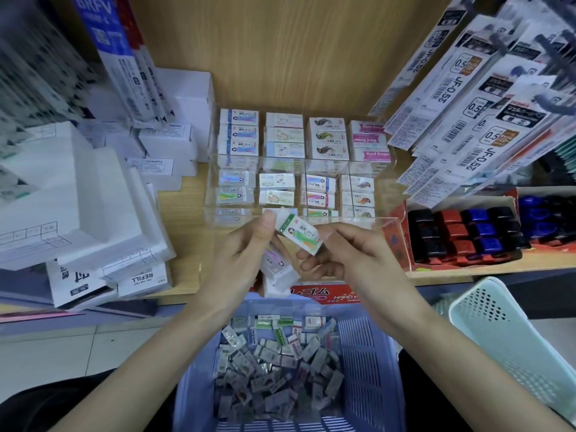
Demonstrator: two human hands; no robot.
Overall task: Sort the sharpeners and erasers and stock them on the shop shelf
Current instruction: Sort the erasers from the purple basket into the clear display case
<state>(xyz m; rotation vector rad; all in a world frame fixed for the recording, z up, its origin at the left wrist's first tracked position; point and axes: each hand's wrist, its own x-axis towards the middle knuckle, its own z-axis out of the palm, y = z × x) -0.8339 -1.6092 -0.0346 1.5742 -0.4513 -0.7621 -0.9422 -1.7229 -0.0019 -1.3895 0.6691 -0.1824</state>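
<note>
Holding one eraser just in front of the clear case

Both hands are meeting over the blue basket (367, 344), which is holding a big pile of loose erasers. Between the hands, a green-banded eraser (298, 233) is sitting tilted. Its long side is running from up on the left to down on the right.

The right hand (346, 254) is pinching the lower right end of that eraser, with the thumb on top and fingers underneath. That grip is grasping the eraser firmly. The left hand (246, 254) is touching the upper left end with its thumb. Its other fingers are curling round a small stack of erasers (277, 272) hanging below, so this grip is full too.

The clear case (358, 220) is standing on the wooden shelf (184, 198), just past the fingertips and a little higher in the picture. Its near slots are very close to the held eraser. The erasers inside are all lying flat, with their long sides going left to right.

The held eraser is probably needing a small turn to lie level like those. The right hand looks like the one to carry it forward, since it is holding it alone and the left is busy. Which slot matches it is too blurry to tell.
</note>
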